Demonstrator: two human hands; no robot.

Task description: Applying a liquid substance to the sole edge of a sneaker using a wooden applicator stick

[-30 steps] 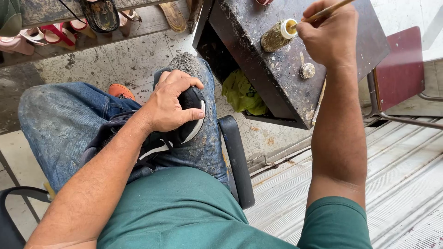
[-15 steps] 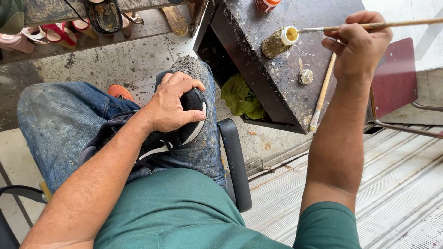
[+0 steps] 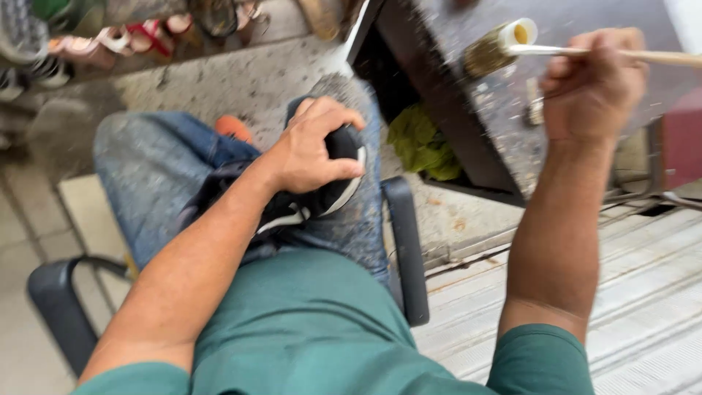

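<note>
Left hand (image 3: 314,150) grips black shoe (image 3: 322,194) on lap. Right hand (image 3: 589,88) clenches brush (image 3: 578,53) over stained dark table (image 3: 468,110), tip in small pot (image 3: 501,45); speckled concrete floor (image 3: 241,84).

L hand (image 3: 311,150) on shoe (image 3: 322,194), R hand (image 3: 592,88) w/ brush (image 3: 621,54)

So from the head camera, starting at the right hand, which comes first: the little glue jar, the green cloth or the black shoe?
From the right hand:
1. Glue jar, just to its left on the dark worktop.
2. Green cloth, lower left, under the worktop.
3. Black shoe, farthest left, on the lap under the left hand.
</note>
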